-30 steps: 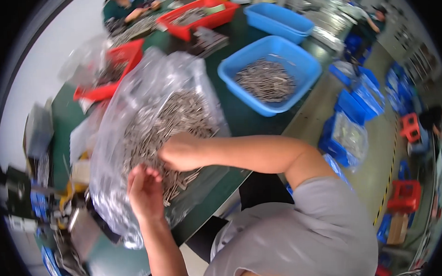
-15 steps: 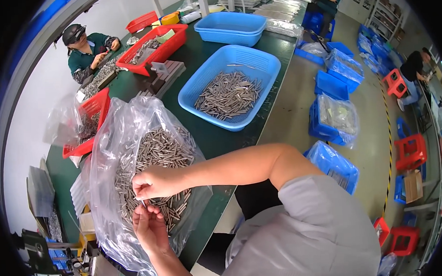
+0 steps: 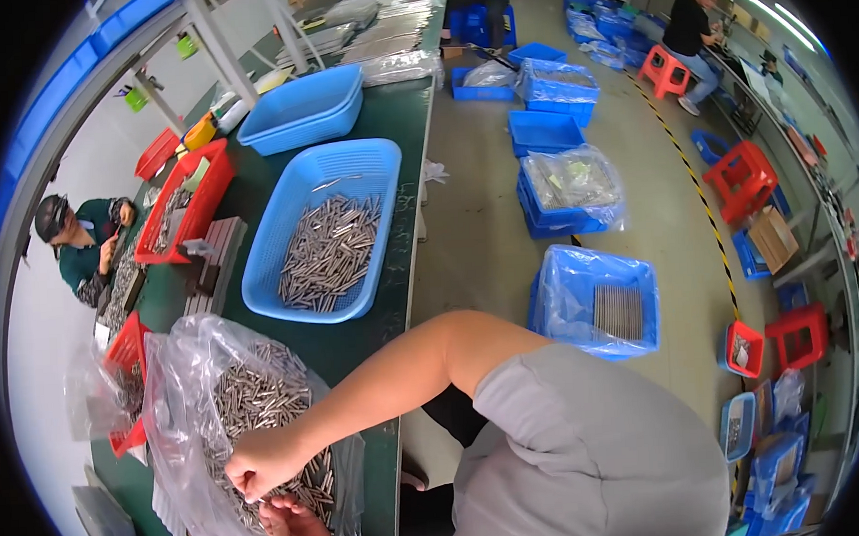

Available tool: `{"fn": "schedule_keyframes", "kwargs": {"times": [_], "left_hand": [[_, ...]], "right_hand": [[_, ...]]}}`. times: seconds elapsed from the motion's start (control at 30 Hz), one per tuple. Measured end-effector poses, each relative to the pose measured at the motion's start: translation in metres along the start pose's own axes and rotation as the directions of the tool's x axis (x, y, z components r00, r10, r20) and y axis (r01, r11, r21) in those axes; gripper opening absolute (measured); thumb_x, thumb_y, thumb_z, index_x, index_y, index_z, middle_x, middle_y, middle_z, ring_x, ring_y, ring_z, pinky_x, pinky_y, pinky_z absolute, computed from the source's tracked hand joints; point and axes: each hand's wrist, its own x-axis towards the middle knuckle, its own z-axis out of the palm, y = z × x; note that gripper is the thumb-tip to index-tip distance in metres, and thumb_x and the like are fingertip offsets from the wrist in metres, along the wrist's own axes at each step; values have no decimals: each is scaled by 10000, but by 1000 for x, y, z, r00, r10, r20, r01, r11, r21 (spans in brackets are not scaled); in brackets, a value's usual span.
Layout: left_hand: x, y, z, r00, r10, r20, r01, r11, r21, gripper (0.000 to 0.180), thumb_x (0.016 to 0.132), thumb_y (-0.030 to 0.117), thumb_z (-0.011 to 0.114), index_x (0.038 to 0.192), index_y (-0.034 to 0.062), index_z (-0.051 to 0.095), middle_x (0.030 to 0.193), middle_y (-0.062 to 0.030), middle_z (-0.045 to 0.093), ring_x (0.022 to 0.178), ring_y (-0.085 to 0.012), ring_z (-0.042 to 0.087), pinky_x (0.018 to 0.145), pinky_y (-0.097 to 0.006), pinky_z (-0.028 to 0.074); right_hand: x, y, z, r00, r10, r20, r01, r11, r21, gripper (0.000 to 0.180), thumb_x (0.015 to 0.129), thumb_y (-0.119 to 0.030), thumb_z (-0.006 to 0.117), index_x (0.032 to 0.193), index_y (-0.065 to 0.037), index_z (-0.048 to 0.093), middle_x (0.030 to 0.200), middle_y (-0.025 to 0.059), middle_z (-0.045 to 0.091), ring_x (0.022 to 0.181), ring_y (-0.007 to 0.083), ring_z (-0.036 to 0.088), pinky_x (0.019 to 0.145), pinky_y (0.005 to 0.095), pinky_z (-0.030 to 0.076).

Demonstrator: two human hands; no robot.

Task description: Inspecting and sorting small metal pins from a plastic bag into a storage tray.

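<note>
A clear plastic bag (image 3: 172,413) lies open on the table, with a heap of small metal pins (image 3: 258,395) inside. Over the near part of the heap, my right hand (image 3: 268,461) is closed in a pinch, knuckles upward. Just below it, my left hand (image 3: 297,530) has its palm turned up and its fingers curled. Their fingertips almost meet around a small metal pin (image 3: 264,502), which is mostly hidden by the fingers. Beyond the bag, a blue plastic basket (image 3: 385,188) contains more metal pins.
Two nested blue trays (image 3: 300,109) and a red bin (image 3: 217,186) stand farther along the green table (image 3: 391,260). A co-worker (image 3: 88,240) sits across it at left. Blue crates (image 3: 594,299) line the floor at right, near red stools (image 3: 740,178).
The view has swung right, so the table and bag appear farther left and lower. My hands remain together over the pins, fingertips close.
</note>
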Motion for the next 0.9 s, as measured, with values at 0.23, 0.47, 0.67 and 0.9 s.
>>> {"fn": "schedule_keyframes", "kwargs": {"times": [0.23,0.47,0.67,0.9], "left_hand": [[7,0,-5,999,-6,45,6,1000,-20,266,898,76,514,1121,-63,473,1006,-138,564,911,-211,560,798,-277,514],[1,0,6,998,20,-63,-14,996,92,264,864,76,559,1099,-26,497,1009,-131,578,858,-214,586,740,-273,536],[3,-3,18,994,99,-53,-83,965,248,140,895,111,531,983,7,563,883,-110,598,806,-176,575,683,-252,516],[-1,0,14,990,102,-94,-84,980,179,153,896,117,529,984,-5,559,883,-102,586,812,-188,560,687,-260,518]], "right_hand": [[-5,-5,-3,998,30,60,-30,1000,-3,148,704,-160,693,687,-39,610,643,67,635,604,203,622,558,319,462],[-6,-7,-4,969,167,182,-200,963,179,204,712,-168,724,715,-9,595,647,56,635,621,157,619,567,290,459],[0,-2,-12,972,232,-42,-224,964,140,201,782,-203,668,776,-10,612,716,80,638,677,164,614,604,310,472],[16,4,-41,714,691,117,-483,365,796,123,740,-139,555,652,-64,514,603,41,511,473,77,419,354,227,280]]}}
